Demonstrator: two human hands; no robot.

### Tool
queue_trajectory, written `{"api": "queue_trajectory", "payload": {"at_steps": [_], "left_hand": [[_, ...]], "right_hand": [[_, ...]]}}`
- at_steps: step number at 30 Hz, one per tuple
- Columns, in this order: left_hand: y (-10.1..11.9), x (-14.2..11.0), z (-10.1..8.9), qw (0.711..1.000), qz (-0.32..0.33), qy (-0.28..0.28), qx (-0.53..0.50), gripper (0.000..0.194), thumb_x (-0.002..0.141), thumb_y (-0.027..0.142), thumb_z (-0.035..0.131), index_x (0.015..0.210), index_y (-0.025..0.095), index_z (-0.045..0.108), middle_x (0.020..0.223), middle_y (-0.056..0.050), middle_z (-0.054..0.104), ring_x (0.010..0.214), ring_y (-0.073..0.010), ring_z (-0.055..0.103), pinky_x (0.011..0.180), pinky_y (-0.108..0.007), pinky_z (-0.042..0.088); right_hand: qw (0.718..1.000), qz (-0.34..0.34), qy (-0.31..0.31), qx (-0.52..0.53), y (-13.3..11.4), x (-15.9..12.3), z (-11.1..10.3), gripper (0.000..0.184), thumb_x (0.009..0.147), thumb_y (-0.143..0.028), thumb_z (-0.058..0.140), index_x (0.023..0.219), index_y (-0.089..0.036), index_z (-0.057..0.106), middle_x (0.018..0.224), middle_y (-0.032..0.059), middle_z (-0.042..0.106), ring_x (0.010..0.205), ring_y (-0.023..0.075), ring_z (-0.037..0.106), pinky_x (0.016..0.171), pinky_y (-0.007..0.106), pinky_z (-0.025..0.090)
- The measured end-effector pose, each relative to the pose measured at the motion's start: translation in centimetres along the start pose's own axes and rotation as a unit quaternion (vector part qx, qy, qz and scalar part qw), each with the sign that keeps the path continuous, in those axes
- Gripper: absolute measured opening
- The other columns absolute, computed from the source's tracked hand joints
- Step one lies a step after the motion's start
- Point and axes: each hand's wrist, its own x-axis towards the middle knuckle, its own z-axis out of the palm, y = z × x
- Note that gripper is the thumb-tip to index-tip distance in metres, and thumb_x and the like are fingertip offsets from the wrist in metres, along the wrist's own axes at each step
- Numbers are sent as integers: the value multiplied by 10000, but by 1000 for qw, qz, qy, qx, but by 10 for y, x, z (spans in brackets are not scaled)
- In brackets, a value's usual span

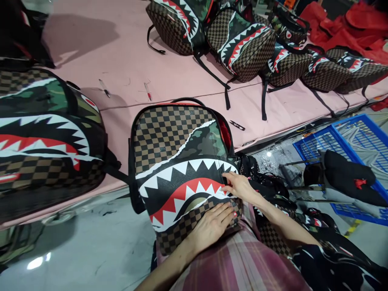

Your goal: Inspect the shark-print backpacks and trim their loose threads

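Observation:
A backpack (176, 161) with brown checker, camouflage and a red-and-white shark mouth rests on my lap, leaning against the pink table edge. My left hand (212, 226) lies flat on its lower checkered part, fingers stretched out. At the pack's right side seam my right hand (239, 186) has its fingers pinched together on the edge; what they grip is too small to name. The red lining shows at the pack's upper right.
A second shark backpack (45, 137) lies on the pink table (121, 60) at left. Several more (242, 44) sit along the far edge, with red fabric (348, 24) behind. Small snips (237, 125) lie on the table. A blue crate (357, 141) stands on the floor at right.

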Motion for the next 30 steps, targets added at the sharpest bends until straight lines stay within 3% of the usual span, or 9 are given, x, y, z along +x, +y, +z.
{"api": "queue_trajectory", "payload": {"at_steps": [4, 7, 13, 16, 19, 22, 25, 27, 30], "left_hand": [[-1, 3, 1, 999, -24, -34, -5, 382, 878, 264, 448, 1250, 176, 456, 1322, -35, 500, 1274, -216, 374, 1011, -369, 394], [-3, 5, 3, 998, -24, -50, -13, 470, 857, 387, 469, 1277, 181, 431, 1359, -33, 458, 1291, -228, 345, 1027, -394, 369], [-9, 4, 5, 998, -10, -58, -18, 481, 862, 380, 462, 1311, 221, 397, 1375, -2, 436, 1312, -197, 310, 1046, -383, 335], [-9, 4, 8, 998, -12, -58, -7, 490, 872, 380, 443, 1326, 210, 375, 1381, 5, 426, 1306, -202, 321, 1045, -387, 335], [-9, 4, 11, 998, -15, -56, -10, 494, 870, 375, 450, 1328, 208, 371, 1370, 7, 441, 1298, -196, 335, 1042, -384, 335], [-10, 4, 12, 998, -29, -53, -23, 493, 866, 358, 465, 1330, 220, 369, 1359, 0, 454, 1301, -182, 330, 1047, -370, 325], [-12, 4, 11, 997, -33, -58, -33, 489, 867, 359, 460, 1329, 224, 372, 1358, -9, 454, 1305, -183, 324, 1053, -374, 309], [-12, 4, 10, 997, -31, -62, -40, 477, 869, 364, 453, 1321, 226, 383, 1359, -13, 452, 1302, -189, 329, 1054, -383, 303], [-12, 4, 8, 996, -39, -66, -49, 456, 878, 375, 429, 1308, 222, 403, 1370, -6, 437, 1302, -198, 331, 1056, -388, 299]], "right_hand": [[976, 71, 10, 204, 9, -11, 7, 127, 777, -289, 585, 758, -164, 602, 629, -27, 562, 575, 108, 510, 534, 209, 368], [966, 71, 68, 237, 9, -4, 8, 104, 760, -256, 575, 706, -170, 596, 634, -21, 576, 578, 111, 504, 550, 219, 372], [955, -12, 189, 230, -4, 101, -29, 89, 713, -269, 586, 734, -186, 608, 712, -5, 609, 668, 137, 539, 629, 243, 401], [937, 7, 247, 248, -3, 150, -49, 136, 712, -294, 575, 767, -175, 611, 705, -9, 613, 661, 135, 547, 634, 244, 408], [938, 26, 262, 226, -1, 173, -58, 163, 723, -314, 564, 767, -169, 624, 699, -8, 626, 637, 133, 551, 622, 246, 413], [949, -8, 265, 172, 0, 169, -59, 184, 760, -323, 549, 811, -173, 643, 766, 14, 659, 687, 152, 579, 656, 267, 440], [956, -123, 259, 62, 4, 146, -51, 188, 833, -282, 505, 892, -192, 659, 923, 54, 684, 925, 194, 591, 817, 324, 443], [957, -201, 206, -37, 10, 124, -41, 211, 848, -260, 513, 1004, -207, 645, 1075, 71, 659, 1129, 223, 508, 952, 399, 373], [956, -236, 124, -120, 23, 98, -27, 301, 828, -276, 562, 1121, -218, 597, 1213, 81, 590, 1249, 265, 402, 1034, 521, 243]]}}
